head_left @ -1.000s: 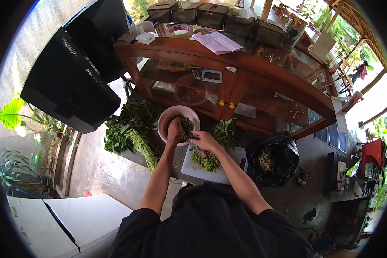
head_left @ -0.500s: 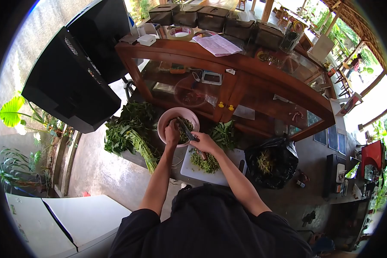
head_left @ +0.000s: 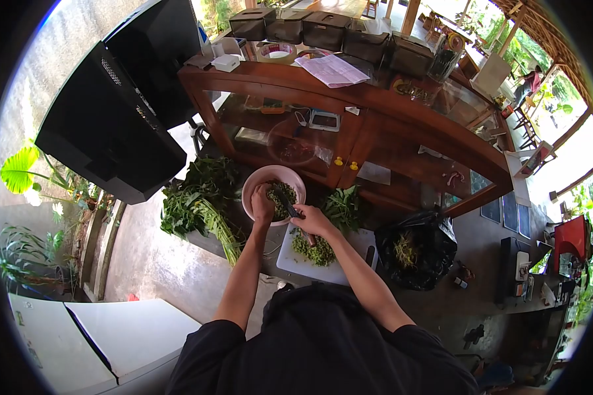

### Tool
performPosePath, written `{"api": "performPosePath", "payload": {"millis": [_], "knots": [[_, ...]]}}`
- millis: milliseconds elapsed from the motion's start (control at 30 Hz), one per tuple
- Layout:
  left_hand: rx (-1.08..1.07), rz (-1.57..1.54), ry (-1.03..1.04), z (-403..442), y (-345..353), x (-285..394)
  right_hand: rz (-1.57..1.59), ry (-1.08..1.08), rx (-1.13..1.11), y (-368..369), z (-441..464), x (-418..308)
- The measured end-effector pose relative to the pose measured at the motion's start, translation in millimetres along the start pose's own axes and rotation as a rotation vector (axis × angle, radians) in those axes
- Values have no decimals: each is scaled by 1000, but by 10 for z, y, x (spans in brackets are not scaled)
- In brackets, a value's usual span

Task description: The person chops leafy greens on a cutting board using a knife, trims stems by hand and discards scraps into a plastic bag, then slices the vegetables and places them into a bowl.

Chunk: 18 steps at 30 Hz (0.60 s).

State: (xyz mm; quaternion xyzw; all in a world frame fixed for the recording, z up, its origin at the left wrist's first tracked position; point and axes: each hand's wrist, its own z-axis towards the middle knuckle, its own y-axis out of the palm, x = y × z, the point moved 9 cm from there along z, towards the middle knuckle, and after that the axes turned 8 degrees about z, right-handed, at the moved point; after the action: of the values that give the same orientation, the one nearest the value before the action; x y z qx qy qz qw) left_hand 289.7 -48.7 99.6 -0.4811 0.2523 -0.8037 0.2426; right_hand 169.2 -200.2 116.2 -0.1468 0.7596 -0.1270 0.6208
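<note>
My left hand [head_left: 263, 203] is inside the left part of a pink bowl [head_left: 249, 182], its fingers curled down over chopped greens [head_left: 281, 209]. What those fingers hold, if anything, is hidden. In my right hand [head_left: 314, 220] is a knife [head_left: 286, 201], gripped by its brown handle, with the dark blade pointing over the bowl. Below the right hand, a white cutting board [head_left: 290, 261] bears a pile of chopped green pieces [head_left: 319, 253]. Leafy stems [head_left: 204, 214] lie left of the bowl, and more leaves [head_left: 342, 209] lie behind the board.
A black plastic bag [head_left: 435, 253] with trimmings stands right of the board. Behind the work surface rises a wooden glass-fronted cabinet [head_left: 349, 138]. A large black speaker-like box [head_left: 105, 125] is at left, and a white appliance [head_left: 132, 329] at lower left.
My left hand has shifted slightly left, away from the knife blade, within the bowl. The right hand still grips the knife in nearly the same place.
</note>
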Motion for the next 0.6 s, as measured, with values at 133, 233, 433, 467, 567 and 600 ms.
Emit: {"api": "performPosePath", "payload": {"millis": [133, 233, 433, 467, 567, 600], "knots": [[-4, 27, -19, -46, -35, 18, -35, -13, 2, 29, 16, 46], [-6, 1, -69, -59, -6, 32, -19, 1, -6, 46, 29, 86], [-47, -93, -93, -65, 28, 92, -29, -7, -8, 50, 25, 82], [-38, -127, -13, -56, -34, 231, -23, -12, -8, 51, 22, 77], [17, 225, 176, -58, -49, 354, -26, -19, -5, 35, 8, 50], [18, 225, 178, -56, -23, 318, -36, -23, -4, 33, 9, 49]]}}
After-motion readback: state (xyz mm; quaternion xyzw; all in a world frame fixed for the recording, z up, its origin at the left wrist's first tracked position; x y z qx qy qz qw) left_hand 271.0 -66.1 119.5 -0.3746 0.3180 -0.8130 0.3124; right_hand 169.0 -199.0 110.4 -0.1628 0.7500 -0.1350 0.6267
